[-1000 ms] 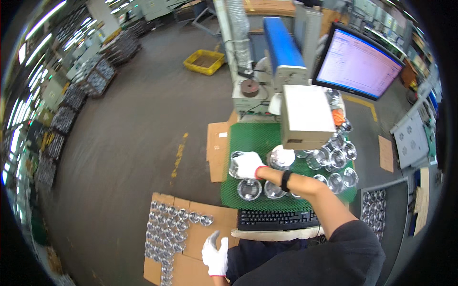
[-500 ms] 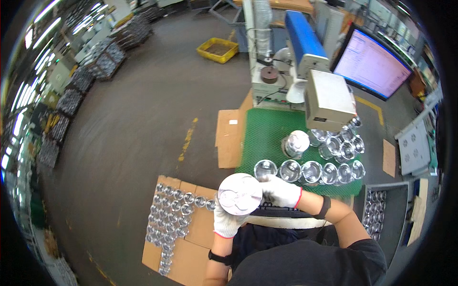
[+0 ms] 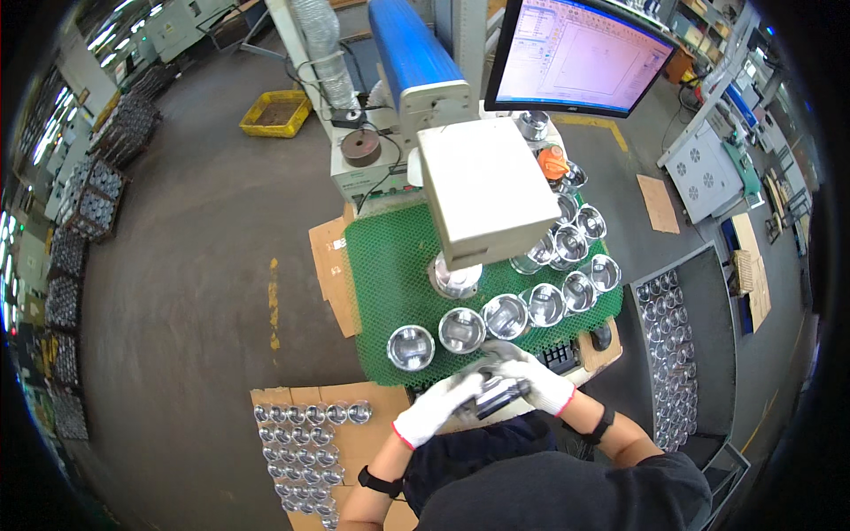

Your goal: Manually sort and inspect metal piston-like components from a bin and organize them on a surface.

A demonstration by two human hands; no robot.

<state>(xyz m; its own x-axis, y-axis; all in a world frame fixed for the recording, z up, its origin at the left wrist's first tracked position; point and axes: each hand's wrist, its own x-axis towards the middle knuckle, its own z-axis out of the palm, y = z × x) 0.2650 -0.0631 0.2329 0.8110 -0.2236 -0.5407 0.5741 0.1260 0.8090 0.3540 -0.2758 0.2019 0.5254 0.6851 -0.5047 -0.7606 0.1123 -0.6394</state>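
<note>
Both of my hands wear white knit gloves with red cuffs and meet in front of my body. My left hand (image 3: pixel 438 409) and my right hand (image 3: pixel 538 379) are closed round a silver metal piston (image 3: pixel 498 396). It is tilted and partly blurred, and my gloves cover much of it. Just beyond my hands, on a green mesh mat (image 3: pixel 381 292), pistons stand in a row with their hollow ends up; one is the nearest piston (image 3: pixel 411 348) at the left end. Another piston (image 3: pixel 457 281) sits crown up under the white machine head (image 3: pixel 487 190).
A monitor (image 3: pixel 580 57) stands behind the mat, beside the machine's blue arm (image 3: pixel 416 49). Part of a keyboard (image 3: pixel 560 357) and a mouse (image 3: pixel 601 337) lie at the near edge. More pistons cover cardboard (image 3: pixel 376 442) at left and fill a grey bin (image 3: pixel 719 354) at right.
The piston has turned from crown facing up to tilted on its side, lower between my hands. My right hand has come round it. The view has swung to the right.
</note>
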